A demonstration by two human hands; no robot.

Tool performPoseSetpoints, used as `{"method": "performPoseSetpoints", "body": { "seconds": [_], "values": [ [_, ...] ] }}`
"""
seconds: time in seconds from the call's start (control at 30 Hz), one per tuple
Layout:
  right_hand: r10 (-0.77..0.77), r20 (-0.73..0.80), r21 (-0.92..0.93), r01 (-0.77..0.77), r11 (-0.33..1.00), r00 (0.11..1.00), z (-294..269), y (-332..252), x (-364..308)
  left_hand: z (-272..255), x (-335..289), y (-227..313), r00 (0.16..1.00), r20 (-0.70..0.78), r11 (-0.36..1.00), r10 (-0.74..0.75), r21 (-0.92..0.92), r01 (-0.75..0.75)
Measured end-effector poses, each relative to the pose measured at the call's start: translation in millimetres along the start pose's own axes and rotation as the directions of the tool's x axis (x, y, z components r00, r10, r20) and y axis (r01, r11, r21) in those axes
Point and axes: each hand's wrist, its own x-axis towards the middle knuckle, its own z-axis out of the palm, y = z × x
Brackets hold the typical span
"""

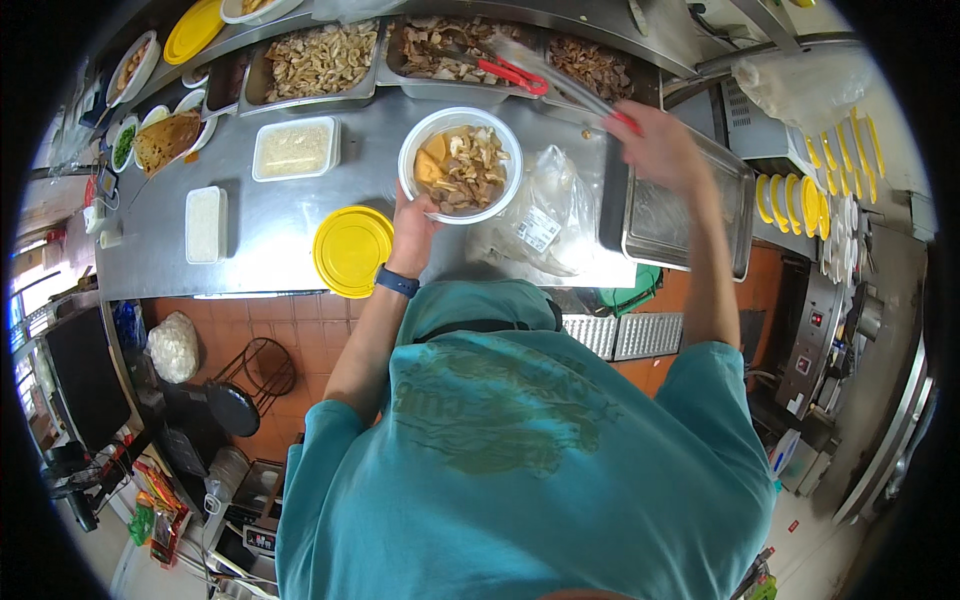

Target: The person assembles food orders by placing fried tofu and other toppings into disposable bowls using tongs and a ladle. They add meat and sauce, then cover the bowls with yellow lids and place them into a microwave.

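Note:
My left hand [412, 228] grips the near rim of a round white tub [410, 150]. Inside the tub are sliced brown meat [468, 186], pale curled pieces and orange-yellow chunks in some liquid. Raised to the right of it, my right hand [655, 145] is closed on metal tongs [575, 88] with red at the grip. The tongs are blurred, and their far end reaches over the middle steel pan [440, 92] of cut meat. Another pair of red-handled tongs [515, 75] rests across that same pan. A yellow round lid [352, 250] lies near my left wrist.
Food pans [320, 60] line the back of the steel counter [290, 210]. Two white rectangular containers [206, 225] stand at left. A clear plastic bag [550, 215] lies beside the tub, and a steel tray [690, 205] sits at right. Yellow lids [795, 200] are stacked farther right.

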Motion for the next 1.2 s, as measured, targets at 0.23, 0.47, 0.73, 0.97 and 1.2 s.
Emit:
{"method": "performPoseSetpoints", "body": {
  "seconds": [0.23,0.47,0.73,0.97,1.2],
  "values": [
    [-0.276,0.193,-0.512,0.337,0.790,0.942,51,-71,136,-6,-2,2,0.998,-0.065,0.998,0.013,0.059,-0.009],
    [-0.187,0.309,-0.702,0.356,0.617,0.933,69,-100,195,-6,7,-3,0.991,-0.133,0.996,0.030,0.090,-0.018],
    [-0.208,0.354,-0.663,0.402,0.632,0.912,91,-86,205,-2,19,0,0.992,-0.125,0.995,0.032,0.099,-0.019],
    [-0.213,0.358,-0.432,0.363,0.825,0.909,47,-43,185,-7,34,6,0.984,-0.176,0.992,-0.011,0.119,0.032],
    [-0.040,0.515,0.049,0.018,0.999,0.856,64,-4,176,-3,49,15,0.991,-0.132,0.994,0.032,0.104,-0.018]
  ]
}}
